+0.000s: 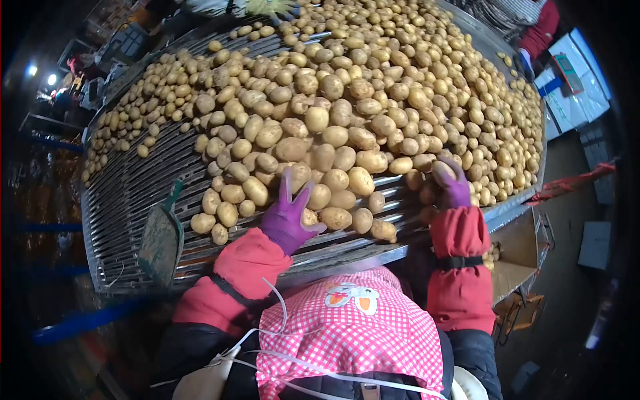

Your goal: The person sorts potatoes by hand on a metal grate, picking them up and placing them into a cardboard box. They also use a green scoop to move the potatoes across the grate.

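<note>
Pale tan, smooth-skinned, round-to-oval potatoes (333, 120), some scuffed with brown, are heaped on a grey slatted metal counter (127, 193); the pile is thinned toward the near edge and left side, where parallel bars are exposed. The left hand (290, 223), covered by a purple glove, is laid at the near edge of the heap: grip wide, fingers splayed against the potatoes. The right hand (453, 185), also purple-gloved, is set at the heap's right near edge, fingers curled over potatoes; whether one is held cannot be told. Red fabric sleeve covers (460, 230) are cinched by black bands. A flat, dirt-smeared scoop with a green handle (162, 243) is rested on the bars at left. A pink-and-white checked cloth apron (360, 340) is worn, rabbit motif printed.
</note>
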A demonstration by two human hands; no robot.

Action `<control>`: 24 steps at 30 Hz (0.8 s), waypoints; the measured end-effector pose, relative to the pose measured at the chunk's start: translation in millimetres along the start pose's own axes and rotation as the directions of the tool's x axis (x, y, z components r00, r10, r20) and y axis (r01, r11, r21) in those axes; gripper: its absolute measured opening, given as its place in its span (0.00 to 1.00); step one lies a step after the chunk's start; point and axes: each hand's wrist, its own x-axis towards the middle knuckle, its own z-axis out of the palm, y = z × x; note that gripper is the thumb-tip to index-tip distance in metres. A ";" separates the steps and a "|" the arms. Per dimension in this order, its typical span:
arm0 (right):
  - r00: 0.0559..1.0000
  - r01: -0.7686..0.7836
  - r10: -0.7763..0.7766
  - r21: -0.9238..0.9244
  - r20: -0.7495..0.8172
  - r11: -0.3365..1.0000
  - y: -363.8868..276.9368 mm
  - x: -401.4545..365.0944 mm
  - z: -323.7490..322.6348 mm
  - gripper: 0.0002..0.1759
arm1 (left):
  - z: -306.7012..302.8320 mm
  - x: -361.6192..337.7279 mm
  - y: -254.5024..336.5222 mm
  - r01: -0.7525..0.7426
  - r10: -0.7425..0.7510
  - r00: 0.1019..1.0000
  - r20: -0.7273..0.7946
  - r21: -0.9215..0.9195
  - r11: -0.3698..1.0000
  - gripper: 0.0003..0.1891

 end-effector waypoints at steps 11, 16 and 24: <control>0.607 0.320 -0.617 -0.556 -0.501 0.767 78.7 -82.8 -246.2 0.23 | 29.4 39.0 26.2 -0.148 0.169 0.973 0.155 -0.137 0.979 0.35; 0.626 0.695 -0.587 -0.708 0.513 0.122 24.0 -47.6 -21.0 0.32 | 27.9 41.1 38.4 -0.108 0.193 0.959 0.209 -0.361 0.926 0.34; 0.783 0.622 -0.317 -0.660 0.535 0.422 34.0 -0.4 27.8 0.43 | -3.7 -3.3 -5.0 -0.084 0.105 0.959 0.265 -0.088 0.993 0.39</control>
